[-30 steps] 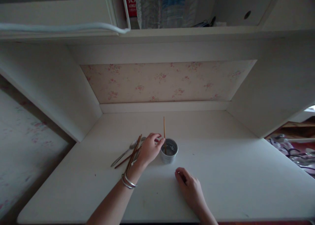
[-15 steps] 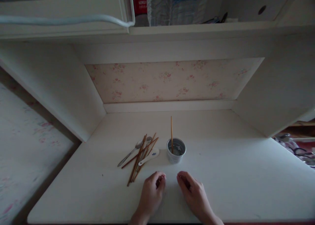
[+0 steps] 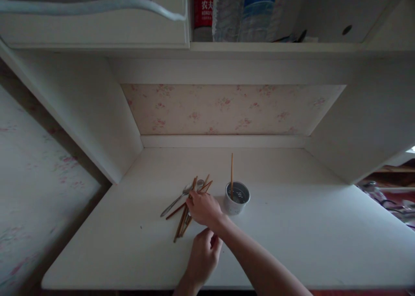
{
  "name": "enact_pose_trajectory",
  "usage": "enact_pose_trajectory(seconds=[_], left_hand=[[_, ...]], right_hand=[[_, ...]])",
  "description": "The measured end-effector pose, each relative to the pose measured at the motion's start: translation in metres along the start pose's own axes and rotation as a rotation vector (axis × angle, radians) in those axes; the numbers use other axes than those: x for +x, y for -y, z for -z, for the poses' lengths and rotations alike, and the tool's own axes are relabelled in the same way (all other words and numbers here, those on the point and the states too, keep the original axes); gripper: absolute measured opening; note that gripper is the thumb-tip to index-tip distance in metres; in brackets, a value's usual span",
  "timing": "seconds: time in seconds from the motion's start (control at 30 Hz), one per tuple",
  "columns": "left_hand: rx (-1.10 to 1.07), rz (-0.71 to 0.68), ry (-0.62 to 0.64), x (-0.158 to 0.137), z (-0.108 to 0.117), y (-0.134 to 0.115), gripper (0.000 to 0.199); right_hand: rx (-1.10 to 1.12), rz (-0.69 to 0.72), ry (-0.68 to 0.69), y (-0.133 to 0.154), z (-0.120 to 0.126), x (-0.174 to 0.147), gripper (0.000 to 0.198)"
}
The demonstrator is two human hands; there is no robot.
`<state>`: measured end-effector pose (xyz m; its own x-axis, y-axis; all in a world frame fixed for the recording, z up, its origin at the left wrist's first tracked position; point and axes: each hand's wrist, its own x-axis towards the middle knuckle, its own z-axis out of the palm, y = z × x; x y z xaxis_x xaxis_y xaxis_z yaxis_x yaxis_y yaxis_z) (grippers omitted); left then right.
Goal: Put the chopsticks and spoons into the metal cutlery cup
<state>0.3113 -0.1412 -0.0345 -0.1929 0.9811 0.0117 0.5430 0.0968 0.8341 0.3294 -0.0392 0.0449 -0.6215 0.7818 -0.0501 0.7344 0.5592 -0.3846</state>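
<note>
Two hands are over a white desk (image 3: pixel 292 244). The right hand (image 3: pixel 203 208) comes from the lower right, and its arm crosses over in front of the left hand. It lies on top of a pile of chopsticks (image 3: pixel 183 216), with its fingers bent down onto them. The hand hides the spot where its fingertips meet the sticks, so I cannot tell if it is pinching one or just touching them. The left hand (image 3: pixel 203 256) sits lower, near the front edge of the desk, just under the right wrist. Its fingers are curled in loosely and it holds nothing that I can see. The brown chopsticks lie in a messy heap, and they point up and to the right. A metal spoon (image 3: pixel 175 198) lies on the left side of the pile, with its handle pointing down and to the left. Just to the right of the right hand stands a small round metal cup (image 3: pixel 237 198) with holes in its bottom. One chopstick (image 3: pixel 231 175) stands straight up in the cup. High up on a shelf are plastic water bottles (image 3: pixel 246 11).
</note>
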Motion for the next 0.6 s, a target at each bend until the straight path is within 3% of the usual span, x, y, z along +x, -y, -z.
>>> enact_pose_trajectory(seconds=[0.2,0.6], left_hand=[[-0.032,-0.022,0.033,-0.001,0.005,-0.005,0.017],[-0.047,-0.066,0.063,0.002,0.006,-0.007,0.017]], right_hand=[[-0.058,-0.002,0.044,0.004,-0.019,0.028,0.035],[-0.053,0.041,0.057,-0.011,-0.034,0.043,0.027]])
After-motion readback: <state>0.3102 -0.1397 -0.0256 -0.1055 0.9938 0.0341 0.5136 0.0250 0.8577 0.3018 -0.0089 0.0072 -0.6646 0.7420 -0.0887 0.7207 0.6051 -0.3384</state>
